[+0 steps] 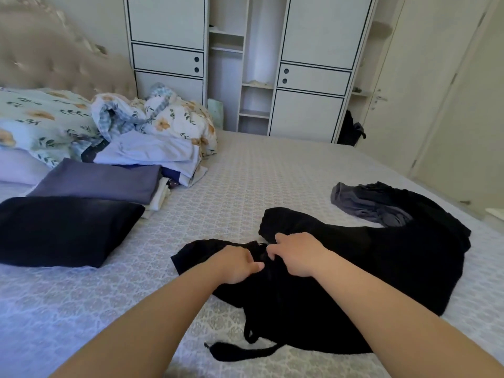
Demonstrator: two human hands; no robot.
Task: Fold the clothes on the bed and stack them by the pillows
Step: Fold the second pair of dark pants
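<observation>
Both hands work on a black garment [341, 271] spread on the bed [245, 181]. Left hand [236, 264] and right hand [296, 253] each pinch its fabric with curled fingers. Folded stacks [95, 181] lie left, beside the pillows [41, 118].

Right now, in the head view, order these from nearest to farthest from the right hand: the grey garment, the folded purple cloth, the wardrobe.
1. Grey garment: crumpled on the bed, up and right of the right hand.
2. Folded purple cloth: on the stack far left, by the pillows.
3. Wardrobe: against the wall beyond the bed.
</observation>
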